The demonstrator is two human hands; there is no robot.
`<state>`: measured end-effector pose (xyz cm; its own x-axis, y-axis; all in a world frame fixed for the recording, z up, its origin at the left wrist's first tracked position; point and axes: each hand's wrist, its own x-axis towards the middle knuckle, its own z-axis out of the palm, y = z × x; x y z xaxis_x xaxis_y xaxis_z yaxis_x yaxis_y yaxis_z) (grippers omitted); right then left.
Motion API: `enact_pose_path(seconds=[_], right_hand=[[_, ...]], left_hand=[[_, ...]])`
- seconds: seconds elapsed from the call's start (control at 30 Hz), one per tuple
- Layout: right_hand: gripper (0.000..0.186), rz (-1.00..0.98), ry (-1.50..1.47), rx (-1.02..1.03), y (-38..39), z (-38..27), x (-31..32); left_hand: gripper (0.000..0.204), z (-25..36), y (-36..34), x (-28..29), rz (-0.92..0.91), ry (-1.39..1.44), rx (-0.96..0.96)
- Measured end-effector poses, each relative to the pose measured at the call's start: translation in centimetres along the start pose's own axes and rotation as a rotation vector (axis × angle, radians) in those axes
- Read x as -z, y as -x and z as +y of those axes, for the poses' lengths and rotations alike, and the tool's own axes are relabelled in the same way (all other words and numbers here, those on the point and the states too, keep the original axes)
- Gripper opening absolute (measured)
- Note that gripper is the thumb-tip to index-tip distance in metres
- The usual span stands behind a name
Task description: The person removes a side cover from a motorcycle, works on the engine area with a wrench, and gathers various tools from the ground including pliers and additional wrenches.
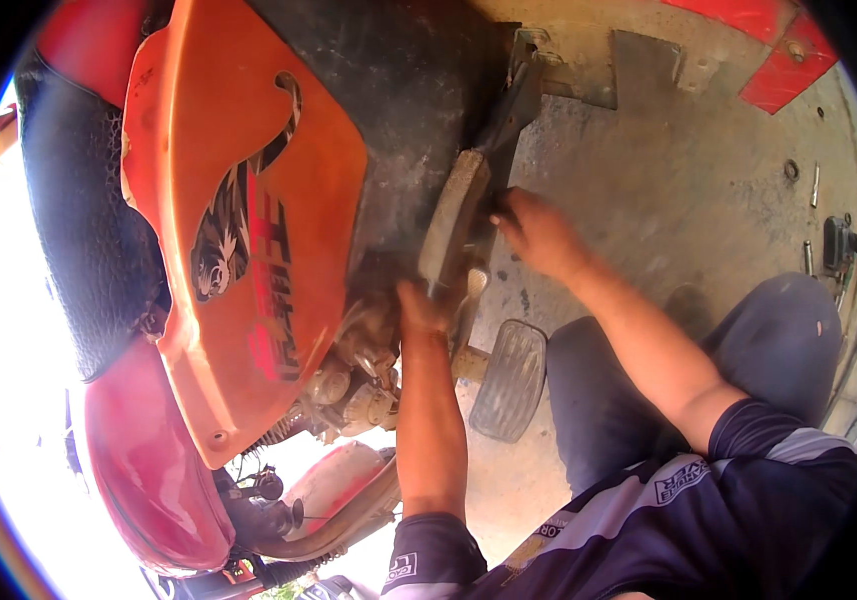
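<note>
My left hand (pixel 421 308) reaches in beside the engine (pixel 354 385), at the lower end of a worn, curved grey-brown bar (pixel 454 215). Most of its fingers are hidden behind the wrist and dark parts. Just right of that bar, my right hand (pixel 541 235) has its fingers bent in toward a dark metal edge. Whatever may lie between those fingertips is too small and shadowed to make out. An orange side panel (pixel 249 230) with a dark and red decal stands left of both hands, with a black panel (pixel 399 110) behind it.
A black ribbed foot pedal (pixel 511 380) sits below my right hand. Far left are a black seat (pixel 89 220) and a glossy red tank (pixel 149 460). Several small metal parts, including a rod (pixel 816 185), lie on the stained grey floor (pixel 669 190) near my bent knees.
</note>
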<state>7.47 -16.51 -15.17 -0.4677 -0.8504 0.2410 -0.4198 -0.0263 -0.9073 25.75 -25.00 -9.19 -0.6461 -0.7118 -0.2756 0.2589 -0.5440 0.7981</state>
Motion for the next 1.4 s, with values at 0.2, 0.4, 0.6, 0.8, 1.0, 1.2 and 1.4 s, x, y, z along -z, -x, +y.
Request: enact_pose_path(seconds=[0.2,0.4,0.6,0.8,1.0,1.2,1.4], right_hand=[[0.020,0.099,-0.203,-0.123,0.5,-0.3,-0.7],[0.021,0.056,-0.400,-0.177,0.6,0.3,-1.2],[0.040,-0.086,-0.018,-0.121,0.0,-4.0,1.2],[0.053,0.009,0.169,-0.014,2.3,-10.2,1.5],[0.039,-0.431,0.165,0.380,4.4,-18.6,5.1],[0.034,-0.511,0.340,1.302,1.2,-28.7,1.9],[0.033,-0.690,1.090,1.223,1.9,-30.3,-1.2]], left_hand=[[0.060,-0.4,0.1,-0.8,-0.093,0.013,-0.044],[0.060,-0.1,0.0,-1.2,0.012,-0.426,-0.086],[0.062,0.2,0.0,0.9,0.001,-0.515,-0.189],[0.063,-1.4,-0.4,2.7,0.078,-0.687,-0.160],[0.057,-4.3,-2.8,7.3,0.103,-1.561,-0.331],[0.056,-3.5,-0.6,7.2,0.206,-0.832,-0.159],[0.056,-2.0,-1.3,3.2,0.162,-0.196,-0.089]])
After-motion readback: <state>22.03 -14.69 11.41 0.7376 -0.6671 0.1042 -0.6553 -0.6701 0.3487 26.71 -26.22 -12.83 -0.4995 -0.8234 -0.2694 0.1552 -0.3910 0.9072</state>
